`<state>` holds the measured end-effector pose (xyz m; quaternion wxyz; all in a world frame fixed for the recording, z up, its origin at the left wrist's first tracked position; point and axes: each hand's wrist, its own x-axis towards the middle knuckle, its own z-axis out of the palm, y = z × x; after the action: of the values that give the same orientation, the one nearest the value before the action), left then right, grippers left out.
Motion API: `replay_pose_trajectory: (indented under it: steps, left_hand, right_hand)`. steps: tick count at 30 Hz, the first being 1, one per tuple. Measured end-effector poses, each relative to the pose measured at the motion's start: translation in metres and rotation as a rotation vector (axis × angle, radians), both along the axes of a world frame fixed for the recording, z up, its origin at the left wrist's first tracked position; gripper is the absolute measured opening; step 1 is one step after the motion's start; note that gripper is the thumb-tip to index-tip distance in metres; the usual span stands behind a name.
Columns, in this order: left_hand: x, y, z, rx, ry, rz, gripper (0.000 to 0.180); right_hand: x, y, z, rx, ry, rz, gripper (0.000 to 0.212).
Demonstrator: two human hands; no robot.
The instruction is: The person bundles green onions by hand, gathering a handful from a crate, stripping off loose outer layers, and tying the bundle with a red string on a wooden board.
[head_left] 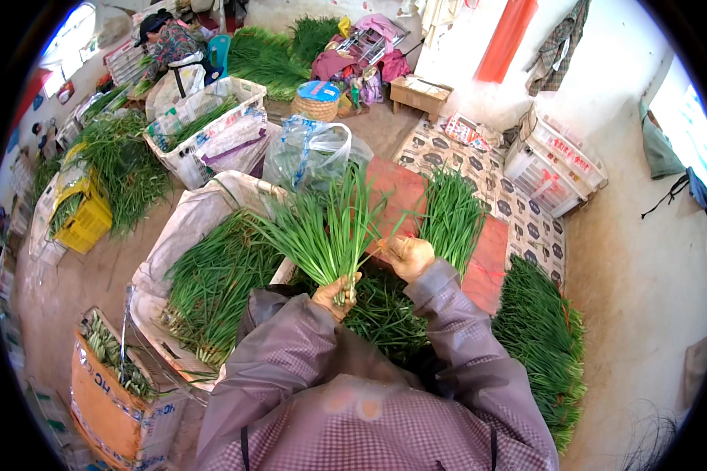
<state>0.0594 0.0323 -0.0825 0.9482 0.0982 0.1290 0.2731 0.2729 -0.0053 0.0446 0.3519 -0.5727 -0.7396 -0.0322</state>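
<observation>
My left hand (336, 297) is closed around the pale stem ends of a bunch of garlic chives (327, 235), whose green leaves fan upward and away from me. To its right, my right hand (409, 257) is closed, its fingers pinched together beside the leaves. A small orange bit shows at those fingertips, too small to name. Just beyond the right hand, another bundle of chives (453, 216) lies on a reddish board (487, 263). More loose chives (385, 318) lie below my hands, between my arms.
A lined crate (153, 271) of chives stands at left, with a clear plastic bag (306, 153) behind it. A long chive pile (538, 345) lies at right by the wall. Farther off are a yellow crate (84, 216), white crates (554, 161) and a seated person (177, 47).
</observation>
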Motion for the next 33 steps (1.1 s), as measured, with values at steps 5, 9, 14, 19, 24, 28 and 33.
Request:
replay_pose_trajectory:
  steps: [5,9,14,19,24,28,33]
  left_hand:
    - [0.000,-0.004,0.009,0.047,0.101,0.054,0.039]
    - [0.001,-0.003,0.006,0.115,0.153,0.032,0.032]
    - [-0.004,-0.002,-0.002,0.076,0.077,-0.006,0.029]
    - [-0.004,0.001,-0.004,-0.075,-0.052,-0.057,0.029]
    - [-0.003,0.000,-0.013,0.094,0.038,-0.011,0.027]
    - [0.000,-0.003,-0.003,0.086,0.004,-0.010,0.026]
    - [-0.001,-0.004,0.004,0.170,0.229,-0.027,0.026]
  right_hand:
    - [-0.001,0.006,-0.001,0.015,-0.204,-0.014,0.008]
    - [-0.008,0.006,-0.006,0.055,-0.283,-0.064,0.004]
    - [-0.020,0.008,-0.014,0.136,-0.229,-0.097,0.009]
    - [-0.023,0.006,-0.017,0.040,-0.446,-0.134,0.007]
    - [-0.018,0.010,-0.027,0.052,-0.527,-0.194,0.004]
    - [-0.019,0.016,-0.033,0.062,-0.547,-0.203,0.003]
    - [-0.033,0.022,-0.032,-0.007,-0.580,-0.249,0.005]
